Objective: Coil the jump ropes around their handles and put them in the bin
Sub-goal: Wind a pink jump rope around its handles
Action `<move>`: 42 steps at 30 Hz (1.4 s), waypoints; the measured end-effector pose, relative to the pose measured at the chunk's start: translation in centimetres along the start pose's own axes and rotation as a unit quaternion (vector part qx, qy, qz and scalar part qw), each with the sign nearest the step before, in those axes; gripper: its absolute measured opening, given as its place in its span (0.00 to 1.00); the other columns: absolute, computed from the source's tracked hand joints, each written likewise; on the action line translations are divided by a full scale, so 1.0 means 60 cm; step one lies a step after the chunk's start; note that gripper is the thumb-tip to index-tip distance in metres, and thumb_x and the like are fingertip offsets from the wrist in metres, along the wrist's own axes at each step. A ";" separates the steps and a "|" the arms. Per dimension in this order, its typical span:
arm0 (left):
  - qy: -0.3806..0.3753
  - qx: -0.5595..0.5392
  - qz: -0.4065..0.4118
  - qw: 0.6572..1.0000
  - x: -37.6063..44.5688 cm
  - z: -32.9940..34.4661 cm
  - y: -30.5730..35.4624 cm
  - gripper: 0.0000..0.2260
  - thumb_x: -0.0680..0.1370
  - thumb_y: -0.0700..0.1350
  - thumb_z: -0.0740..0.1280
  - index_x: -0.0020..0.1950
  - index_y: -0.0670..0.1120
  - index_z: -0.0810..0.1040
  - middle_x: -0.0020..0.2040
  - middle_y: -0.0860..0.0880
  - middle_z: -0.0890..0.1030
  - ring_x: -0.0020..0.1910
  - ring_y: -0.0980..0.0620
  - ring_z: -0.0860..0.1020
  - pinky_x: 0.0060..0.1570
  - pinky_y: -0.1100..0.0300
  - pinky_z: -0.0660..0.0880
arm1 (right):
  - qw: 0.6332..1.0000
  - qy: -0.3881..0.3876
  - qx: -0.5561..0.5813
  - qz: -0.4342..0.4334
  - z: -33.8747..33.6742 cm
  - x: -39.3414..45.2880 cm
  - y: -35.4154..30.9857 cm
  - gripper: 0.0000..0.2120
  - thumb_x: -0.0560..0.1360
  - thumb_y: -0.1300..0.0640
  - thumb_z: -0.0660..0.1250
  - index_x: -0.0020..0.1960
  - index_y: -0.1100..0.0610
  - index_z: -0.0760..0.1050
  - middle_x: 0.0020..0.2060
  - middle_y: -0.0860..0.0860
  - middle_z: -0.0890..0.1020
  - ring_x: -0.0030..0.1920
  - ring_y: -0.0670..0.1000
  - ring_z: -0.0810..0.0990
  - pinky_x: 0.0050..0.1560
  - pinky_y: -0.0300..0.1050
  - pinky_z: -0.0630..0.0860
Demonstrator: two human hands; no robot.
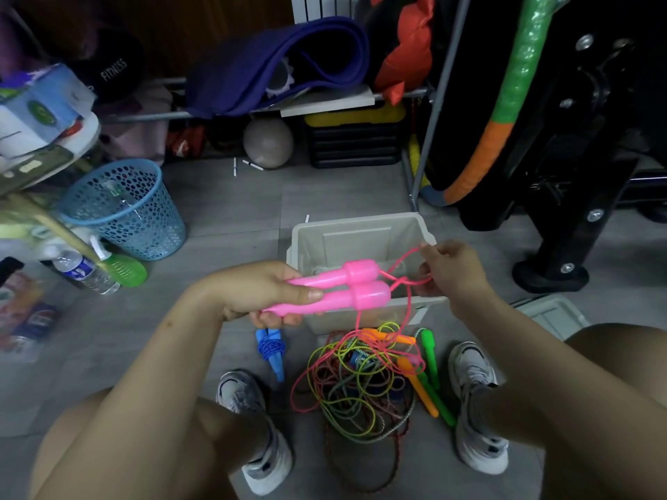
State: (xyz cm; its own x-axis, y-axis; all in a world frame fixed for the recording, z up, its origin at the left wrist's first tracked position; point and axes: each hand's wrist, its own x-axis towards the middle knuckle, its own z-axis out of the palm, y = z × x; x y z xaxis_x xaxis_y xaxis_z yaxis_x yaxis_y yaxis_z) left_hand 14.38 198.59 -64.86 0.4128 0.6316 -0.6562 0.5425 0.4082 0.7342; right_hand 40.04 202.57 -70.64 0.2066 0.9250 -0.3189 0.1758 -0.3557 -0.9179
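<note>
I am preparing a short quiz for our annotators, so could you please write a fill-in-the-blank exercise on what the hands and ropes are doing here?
1. The left hand grips two ____ handles side by side.
2. The right hand pinches the pink cord above the open grey ____.
3. The blue jump rope on the floor is already ____ around its handles.
4. The tangled rope pile lies between the person's two ____.

Missing words: pink; bin; coiled; shoes
</note>
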 end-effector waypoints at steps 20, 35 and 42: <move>0.030 -0.286 0.144 0.947 0.019 0.027 0.006 0.15 0.73 0.52 0.66 0.47 0.40 0.75 0.27 0.50 0.69 0.19 0.61 0.59 0.17 0.72 0.54 | 0.936 -0.231 0.249 -0.096 0.023 -0.054 -0.030 0.10 0.82 0.60 0.53 0.52 0.55 0.72 0.32 0.51 0.72 0.24 0.42 0.60 0.23 0.32 0.57; 0.273 -0.334 0.195 0.881 0.089 0.126 0.046 0.09 0.80 0.47 0.62 0.43 0.43 0.72 0.30 0.46 0.75 0.20 0.56 0.65 0.20 0.69 0.59 | 0.978 -0.089 0.175 -0.071 0.062 -0.090 -0.019 0.08 0.78 0.58 0.64 0.53 0.57 0.81 0.29 0.47 0.78 0.28 0.44 0.74 0.26 0.37 0.70; 0.265 -0.360 0.205 0.871 0.086 0.130 0.050 0.08 0.81 0.44 0.61 0.42 0.45 0.72 0.24 0.54 0.74 0.20 0.57 0.65 0.20 0.69 0.56 | 0.972 -0.063 -0.060 -0.217 0.061 -0.082 -0.011 0.12 0.77 0.62 0.64 0.59 0.55 0.79 0.34 0.45 0.78 0.31 0.36 0.75 0.40 0.37 0.71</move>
State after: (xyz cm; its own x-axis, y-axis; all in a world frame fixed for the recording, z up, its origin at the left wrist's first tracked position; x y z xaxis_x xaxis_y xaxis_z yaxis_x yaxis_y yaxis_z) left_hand 23.84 197.94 -67.41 -0.0356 0.9593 -0.2801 -0.2483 0.2630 0.9323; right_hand 35.37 198.77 -69.34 -0.0295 0.9978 0.0597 0.3325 0.0661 -0.9408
